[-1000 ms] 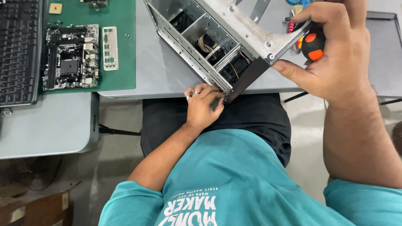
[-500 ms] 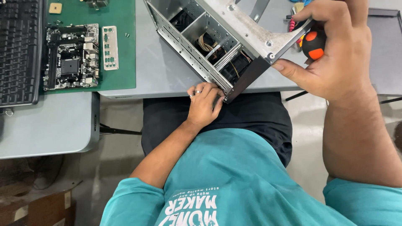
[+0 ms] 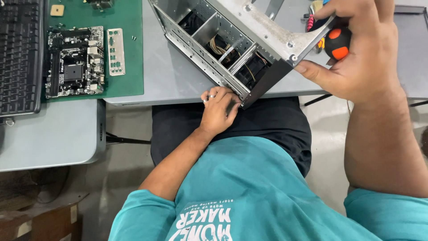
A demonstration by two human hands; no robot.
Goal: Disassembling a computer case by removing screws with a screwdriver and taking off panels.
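An open metal computer case (image 3: 232, 35) lies tilted on the grey table (image 3: 178, 85), one corner hanging over the front edge above my lap. My left hand (image 3: 218, 109) grips that lower corner of the case near its black front panel (image 3: 265, 85). My right hand (image 3: 363, 53) is raised at the case's upper right corner, thumb pressed on the metal frame, fingers closed around a screwdriver with an orange and black handle (image 3: 337, 42). Cables and drive bays show inside the case.
A green mat (image 3: 129, 49) at the left carries a black motherboard (image 3: 73, 60) and a silver port shield (image 3: 116, 51). A black keyboard (image 3: 20, 53) lies at the far left. A lower grey table (image 3: 49, 134) stands beside my knee. Small tools lie at the top right.
Both hands hold about the same places; my left hand's fingers have shifted slightly on the case corner. The case has barely moved.
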